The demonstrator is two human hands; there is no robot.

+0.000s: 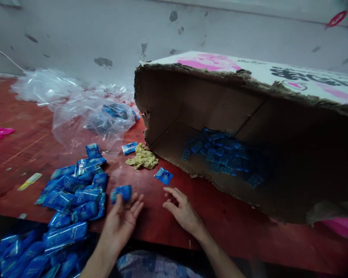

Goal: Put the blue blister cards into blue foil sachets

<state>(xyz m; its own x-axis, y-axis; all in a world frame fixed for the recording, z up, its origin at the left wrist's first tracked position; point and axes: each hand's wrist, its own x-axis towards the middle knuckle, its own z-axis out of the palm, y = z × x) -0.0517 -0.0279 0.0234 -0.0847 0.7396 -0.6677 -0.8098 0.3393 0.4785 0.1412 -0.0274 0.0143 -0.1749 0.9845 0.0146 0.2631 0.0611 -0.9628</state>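
My left hand [123,216] is palm up near the table's front edge, with a small blue packet [122,193] at its thumb and fingers; the packet is slightly blurred. To its left lies a pile of shiny blue packets [75,191]. My right hand [179,208] hovers over the red table, fingers curved and thumb apart, with nothing visible between them. Just beyond its fingertips is a flat blue card [163,176]. A second blue card [129,148] lies farther back, beside a crumpled yellowish cloth or glove [142,157].
A torn-edged cardboard box [168,100] lies on its side at the right, holding several blue items [223,152]. Clear plastic bags [89,119] stand at the back left. More blue packets [31,251] sit below the table's edge. A yellow strip [29,181] lies at the left.
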